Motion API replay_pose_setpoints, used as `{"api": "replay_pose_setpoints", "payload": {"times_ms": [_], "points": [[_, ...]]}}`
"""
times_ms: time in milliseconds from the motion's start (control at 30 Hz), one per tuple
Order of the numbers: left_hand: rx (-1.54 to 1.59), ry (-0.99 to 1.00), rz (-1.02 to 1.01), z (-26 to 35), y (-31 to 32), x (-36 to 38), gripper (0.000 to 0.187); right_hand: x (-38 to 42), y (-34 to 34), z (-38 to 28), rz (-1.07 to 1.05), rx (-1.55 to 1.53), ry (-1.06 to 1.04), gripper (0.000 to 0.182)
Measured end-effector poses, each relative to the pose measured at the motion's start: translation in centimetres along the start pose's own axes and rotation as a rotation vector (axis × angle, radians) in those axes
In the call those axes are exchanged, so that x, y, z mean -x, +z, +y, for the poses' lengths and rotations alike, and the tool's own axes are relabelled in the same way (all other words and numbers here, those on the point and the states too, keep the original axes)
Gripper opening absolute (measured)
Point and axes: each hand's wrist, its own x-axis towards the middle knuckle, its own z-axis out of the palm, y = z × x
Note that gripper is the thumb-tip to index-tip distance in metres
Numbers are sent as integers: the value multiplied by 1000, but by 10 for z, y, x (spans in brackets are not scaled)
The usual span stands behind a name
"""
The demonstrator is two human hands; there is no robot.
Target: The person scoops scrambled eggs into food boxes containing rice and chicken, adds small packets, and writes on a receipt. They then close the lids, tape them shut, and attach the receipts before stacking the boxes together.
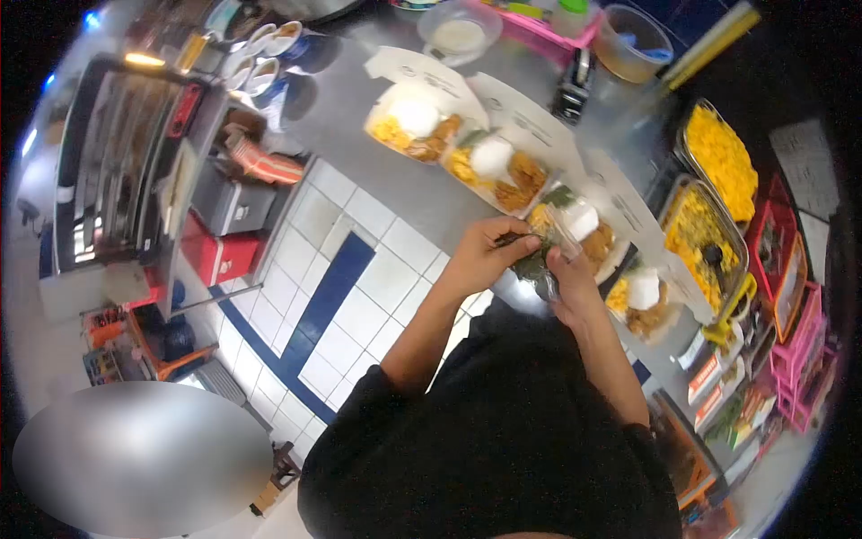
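A dark green packet (536,268), seemingly in clear wrap, is held between a person's two bare hands, just in front of the body. It lies to the right of the left hand (482,258) and to the left of the right hand (577,286), so neither hand is clearly nearer to it. Its long axis is hard to tell, because fingers cover much of it.

The hands and packet are at the near left side of the third box (621,199), counting from the far left, and overlap its edge in this view. Whether they touch the box cannot be told. The open boxes run in a slanting row from far left to near right, with lids raised on their far right side. The third holds white rice (579,218) and brown food (597,244). Another box (680,268) sits just to the right and nearer the body.

The left hand pinches the packet between thumb and fingertips, its forearm reaching away and to the right. The right hand grasps the other side, thumb on top and fingers curled, its forearm angling away and to the left. The wrists are apart, while the fingertips come close together at the packet. Beyond the boxes, to the right, is a tray (744,235) of yellow food.
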Motion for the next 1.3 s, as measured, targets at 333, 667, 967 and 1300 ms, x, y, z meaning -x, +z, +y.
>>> {"api": "replay_pose_setpoints", "payload": {"times_ms": [333, 667, 967, 1300], "points": [[-628, 620, 1049, 5, -185, -126, 23, 25, -28, -14, 41, -21, 63, 28], [-1021, 536, 1067, 14, -208, -142, 44, 189, -149, -149, 757, 110, -715, 42], [-729, 1233, -294, 174, 270, 31, 21, 209, -405, -337, 1423, 1155, -1666, 26], [-961, 1677, -1003, 179, 682, 93, 42, 353, -567, -389, 1041, 1357, -894, 64]]}}
